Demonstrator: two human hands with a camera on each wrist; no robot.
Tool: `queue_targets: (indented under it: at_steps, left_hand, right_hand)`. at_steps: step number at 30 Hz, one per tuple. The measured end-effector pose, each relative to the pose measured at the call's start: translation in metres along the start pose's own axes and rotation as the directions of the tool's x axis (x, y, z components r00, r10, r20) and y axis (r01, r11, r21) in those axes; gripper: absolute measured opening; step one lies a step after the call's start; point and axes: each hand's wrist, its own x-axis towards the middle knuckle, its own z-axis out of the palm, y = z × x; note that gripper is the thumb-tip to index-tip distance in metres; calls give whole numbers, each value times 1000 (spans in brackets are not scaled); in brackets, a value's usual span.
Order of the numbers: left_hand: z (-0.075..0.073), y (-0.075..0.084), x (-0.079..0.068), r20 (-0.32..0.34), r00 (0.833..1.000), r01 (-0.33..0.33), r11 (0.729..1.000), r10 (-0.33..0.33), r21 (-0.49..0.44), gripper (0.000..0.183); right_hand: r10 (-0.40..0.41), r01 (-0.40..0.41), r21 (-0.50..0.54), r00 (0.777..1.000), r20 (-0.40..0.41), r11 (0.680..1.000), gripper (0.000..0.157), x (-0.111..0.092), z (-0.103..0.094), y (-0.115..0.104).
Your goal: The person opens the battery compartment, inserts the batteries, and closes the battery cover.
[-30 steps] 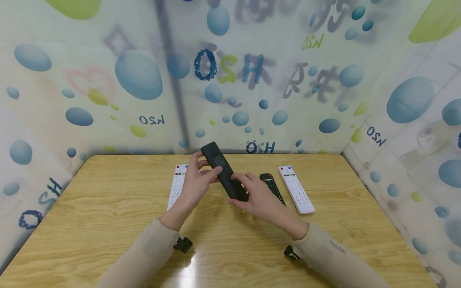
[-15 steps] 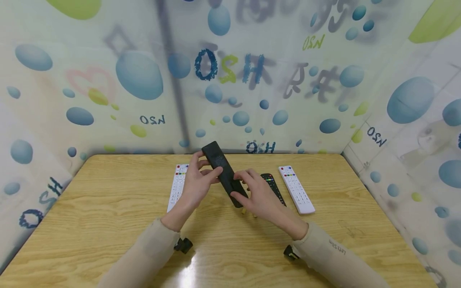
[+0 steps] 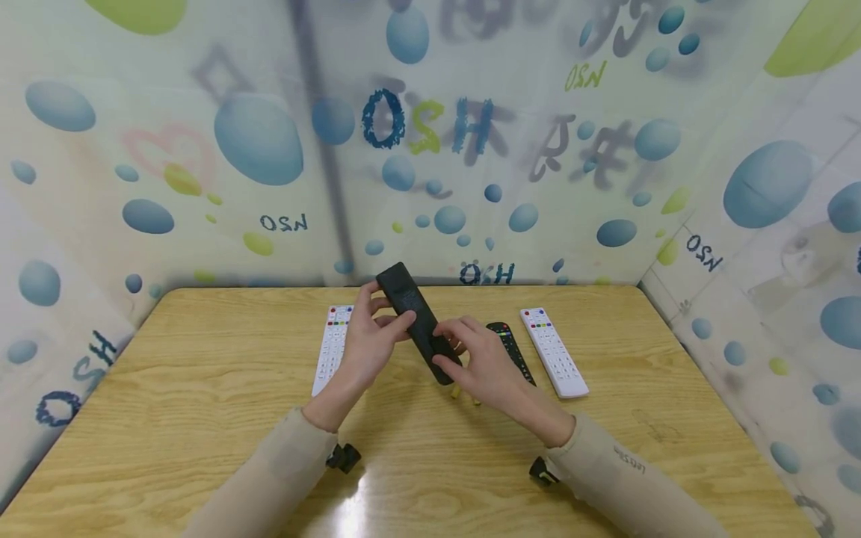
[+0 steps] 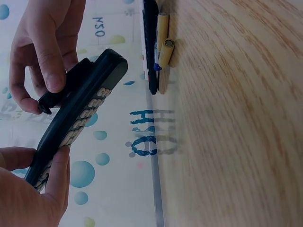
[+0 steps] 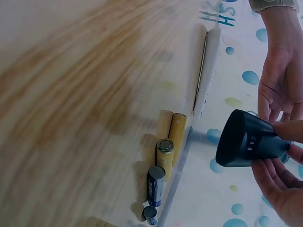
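A black remote control [image 3: 412, 306] is held tilted above the table, its back towards the head camera. My left hand [image 3: 366, 340] grips its upper part, thumb on the back and fingers at the far edge. White buttons show on its front in the left wrist view. My right hand [image 3: 484, 366] pinches a black battery cover [image 4: 66, 87] at the remote's lower back. The cover stands slightly raised from the body; I cannot tell whether it is fully detached. In the right wrist view, the remote's end [image 5: 234, 142] faces the camera.
Yellow batteries [image 5: 164, 153] and blue batteries [image 5: 155, 184] stand on the wooden table [image 3: 222, 359] beneath the hands. White remotes lie left [image 3: 332, 347] and right [image 3: 554, 355], with another black remote [image 3: 511, 350] partly behind the right hand. A patterned curtain [image 3: 430, 187] borders the table.
My right thumb has moved up from the remote's lower end onto the cover's edge, and that lower end now shows below it. The left hand has barely moved.
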Motion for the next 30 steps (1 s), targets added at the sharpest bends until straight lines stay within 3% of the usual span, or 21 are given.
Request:
queue_targets:
  at_steps: [10,21,25,30]
  left_hand:
    - [-5,1,2,-25,1000,1,998,0,57,63]
    - [-11,-2,4,-51,999,-9,994,14,109,65]
    - [-13,-3,5,-60,998,-8,994,15,113,66]
    - [-17,-3,5,-66,998,-7,994,14,113,66]
  right_hand:
    - [0,0,8,1000,21,1000,34,-1,-5,2]
    - [13,-13,-3,983,186,1000,32,-10,-10,3]
    - [23,-20,-14,961,275,1000,31,-13,-12,2]
    - [32,-12,-51,903,428,999,29,-15,-12,3]
